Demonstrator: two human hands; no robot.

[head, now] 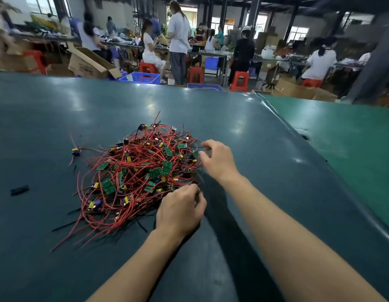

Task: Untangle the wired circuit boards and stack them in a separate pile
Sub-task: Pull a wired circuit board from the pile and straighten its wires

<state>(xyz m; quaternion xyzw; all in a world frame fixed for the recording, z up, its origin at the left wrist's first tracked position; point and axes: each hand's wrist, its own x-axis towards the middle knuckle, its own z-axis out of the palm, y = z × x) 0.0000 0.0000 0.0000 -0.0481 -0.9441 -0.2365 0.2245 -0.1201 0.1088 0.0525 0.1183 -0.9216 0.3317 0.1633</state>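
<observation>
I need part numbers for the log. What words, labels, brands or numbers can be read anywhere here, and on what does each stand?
None can be read.
Open cardboard box behind the table: dark print on its side, too blurred to read.
Green circuit boards in the tangled pile: any markings are too small to read.
Yellow and blue capacitors: any print is too small to read.
Blue crate: no text shows.

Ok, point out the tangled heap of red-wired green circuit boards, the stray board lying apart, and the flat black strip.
tangled heap of red-wired green circuit boards [141, 168], head view, heap's middle
stray board [76, 151], head view, its yellow part
flat black strip [19, 190], head view, its middle
</observation>
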